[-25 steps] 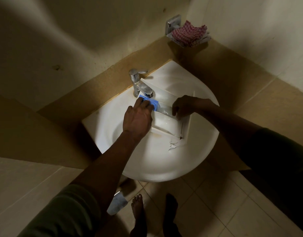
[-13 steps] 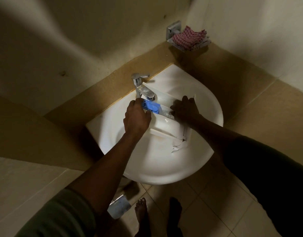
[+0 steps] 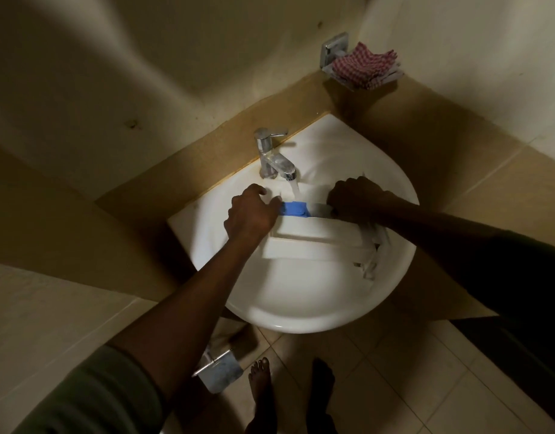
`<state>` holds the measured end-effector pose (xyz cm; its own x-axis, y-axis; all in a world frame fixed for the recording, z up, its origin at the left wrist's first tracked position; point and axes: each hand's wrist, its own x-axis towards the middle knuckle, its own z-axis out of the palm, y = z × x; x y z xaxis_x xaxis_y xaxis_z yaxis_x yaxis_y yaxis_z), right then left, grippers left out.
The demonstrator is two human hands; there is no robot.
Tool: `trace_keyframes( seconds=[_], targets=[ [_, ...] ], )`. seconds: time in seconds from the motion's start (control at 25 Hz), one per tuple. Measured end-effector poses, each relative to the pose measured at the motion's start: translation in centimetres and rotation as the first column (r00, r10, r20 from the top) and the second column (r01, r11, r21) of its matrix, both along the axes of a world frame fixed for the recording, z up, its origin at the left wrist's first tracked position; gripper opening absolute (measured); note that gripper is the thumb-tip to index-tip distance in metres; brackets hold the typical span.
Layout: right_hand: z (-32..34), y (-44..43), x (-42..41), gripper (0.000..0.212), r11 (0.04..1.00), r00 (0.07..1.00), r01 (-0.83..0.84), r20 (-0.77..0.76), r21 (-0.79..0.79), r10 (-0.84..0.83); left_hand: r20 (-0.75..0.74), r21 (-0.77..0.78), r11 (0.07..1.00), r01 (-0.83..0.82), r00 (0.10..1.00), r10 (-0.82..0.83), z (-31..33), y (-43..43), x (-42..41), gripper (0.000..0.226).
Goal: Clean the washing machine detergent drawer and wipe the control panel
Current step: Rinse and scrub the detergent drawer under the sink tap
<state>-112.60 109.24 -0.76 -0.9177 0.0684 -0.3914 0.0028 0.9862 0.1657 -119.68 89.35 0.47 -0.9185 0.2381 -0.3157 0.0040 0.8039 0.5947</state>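
Head camera looks down: the left hand (image 3: 251, 214) grips the left end of the drawer (image 3: 317, 236), thumb beside the blue insert (image 3: 296, 209). The right hand (image 3: 354, 198) curls over its right end. Between both hands, the drawer lies across the sink (image 3: 301, 321) under the running tap (image 3: 271, 158).

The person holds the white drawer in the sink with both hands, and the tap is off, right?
No, the tap is running: the head view shows water falling onto the blue part. The left hand and right hand do hold the white drawer in the sink.
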Motion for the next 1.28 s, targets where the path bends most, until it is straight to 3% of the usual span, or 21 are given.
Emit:
trace_keyframes(
  seconds=[0.12, 0.24, 0.4, 0.56, 0.64, 0.8, 0.92, 1.0, 1.08, 1.16, 1.28],
  targets=[
    [-0.8, -2.2, -1.4, 0.026, 0.996, 0.992, -0.089, -0.094, 0.005, 0.089, 0.201, 0.141, 0.985, -0.101, 0.977, 0.071, -1.0, -1.8, -1.7, 0.082],
    [-2.1, -3.8, -2.3, 0.018, 0.985, 0.981, -0.059, -0.191, -0.16, 0.027, 0.434, 0.286, 0.917, -0.278, 0.891, 0.134, -2.4, -3.4, -2.0, 0.097],
    [-3.0, -3.4, -1.4, 0.019, 0.962, 0.948, -0.036, -0.314, -0.272, -0.053, 0.451, 0.383, 0.87, -0.31, 0.885, 0.116, -3.5, -3.4, -2.3, 0.103],
    [-2.8, -2.8, -1.3, 0.028, 0.944, 0.945, 0.0, -0.309, -0.331, -0.109, 0.432, 0.47, 0.818, -0.333, 0.895, 0.116, -3.5, -2.6, -2.0, 0.082],
    [-2.8, -2.5, -0.8, 0.032, 0.934, 0.937, -0.035, -0.336, -0.357, -0.093, 0.404, 0.505, 0.796, -0.335, 0.906, 0.126, -3.9, -2.8, -2.3, 0.074],
    [-3.6, -2.4, 1.8, 0.036, 0.936, 0.879, -0.035, -0.456, -0.351, -0.139, 0.298, 0.517, 0.801, -0.303, 0.94, 0.164, -3.8, -2.3, -2.5, 0.077],
    [-2.7, -3.1, 1.1, 0.026, 0.88, 0.899, 0.04, -0.368, -0.473, -0.239, 0.184, 0.458, 0.856, -0.24, 0.968, 0.173, -3.2, -1.2, -2.8, 0.086],
    [-2.0, -3.3, 0.1, 0.024, 0.945, 0.962, 0.07, -0.23, -0.321, -0.15, 0.093, 0.418, 0.897, -0.143, 0.989, 0.114, -3.0, -1.0, -3.2, 0.091],
    [-2.3, -3.5, 0.0, 0.036, 0.993, 0.983, -0.002, -0.18, -0.119, -0.019, 0.002, 0.356, 0.933, -0.046, 0.999, 0.048, -3.0, -1.2, -3.3, 0.092],
    [-2.7, -4.0, 1.1, 0.045, 0.996, 0.983, -0.046, -0.183, -0.074, 0.032, -0.112, 0.251, 0.968, 0.03, 0.994, -0.002, -2.9, -1.5, -2.9, 0.084],
    [-2.6, -3.6, 1.6, 0.041, 0.907, 0.918, 0.096, -0.315, -0.411, -0.24, -0.385, 0.017, 0.989, 0.144, 0.914, -0.127, -2.2, -1.7, -1.9, 0.052]
  ],
)
